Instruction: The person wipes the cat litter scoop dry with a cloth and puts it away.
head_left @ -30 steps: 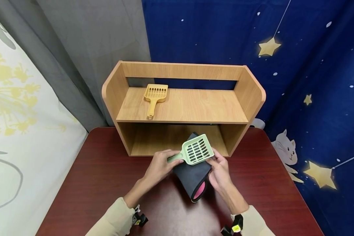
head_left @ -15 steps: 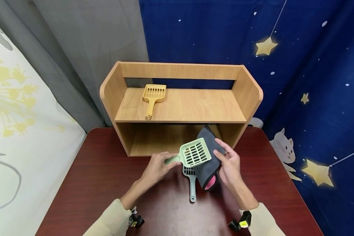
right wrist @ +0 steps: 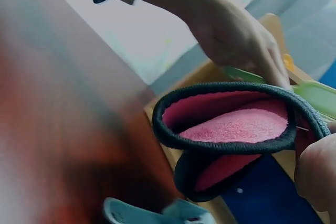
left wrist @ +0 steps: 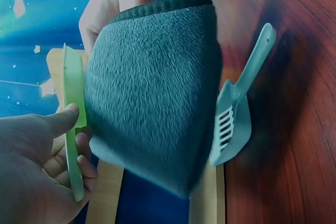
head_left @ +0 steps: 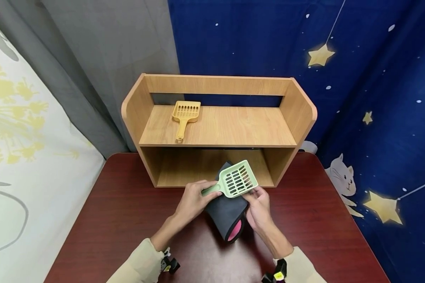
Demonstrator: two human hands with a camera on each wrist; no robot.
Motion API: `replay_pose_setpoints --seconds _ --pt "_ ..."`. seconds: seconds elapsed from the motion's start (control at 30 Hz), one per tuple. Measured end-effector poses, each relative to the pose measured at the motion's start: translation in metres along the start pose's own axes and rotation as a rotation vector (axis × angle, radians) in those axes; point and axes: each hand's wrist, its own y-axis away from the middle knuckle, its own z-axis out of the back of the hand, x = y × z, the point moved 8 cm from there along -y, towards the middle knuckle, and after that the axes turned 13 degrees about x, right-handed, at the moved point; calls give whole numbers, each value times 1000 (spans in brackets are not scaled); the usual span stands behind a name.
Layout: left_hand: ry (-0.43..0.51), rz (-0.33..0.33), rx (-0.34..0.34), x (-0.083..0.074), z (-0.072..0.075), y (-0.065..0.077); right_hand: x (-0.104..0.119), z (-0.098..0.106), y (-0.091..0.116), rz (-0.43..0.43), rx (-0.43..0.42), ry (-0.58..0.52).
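Observation:
My left hand (head_left: 194,200) grips a pale green litter scoop (head_left: 225,184) by its handle, the slotted head pointing right. Beneath and behind the scoop is a folded cloth (head_left: 224,215), dark grey outside and pink inside with black edging. My right hand (head_left: 259,209) pinches the cloth's right edge, its fingertips close to the scoop's head. In the right wrist view the pink inner side (right wrist: 236,124) shows through the open folds. A blue-grey litter scoop (left wrist: 242,114) lies on the table past the cloth in the left wrist view; the cloth hides it in the head view.
A two-tier wooden shelf (head_left: 217,127) stands at the back of the dark red table (head_left: 134,224). On its upper board, toward the left, lies a yellow litter scoop (head_left: 186,114). Grey and blue star-printed curtains (head_left: 233,35) hang behind.
The cloth swung right half a second ago, exposing the blue-grey scoop, and has come back left under the green scoop with my right hand. My left hand has shifted only slightly.

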Motion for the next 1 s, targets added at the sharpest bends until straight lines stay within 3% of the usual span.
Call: replay_pose_setpoints --seconds 0.17,0.37,0.67,0.8,1.0 --pt "-11 -4 17 4 1 5 28 15 -6 52 2 3" --pt "-22 25 82 10 1 9 60 23 -10 123 29 109" --pt "-98 37 149 17 4 13 78 23 -10 211 105 229" --pt "-145 55 163 22 4 15 88 20 -7 268 130 414" --pt "-224 67 176 25 0 16 101 -1 3 383 191 860"
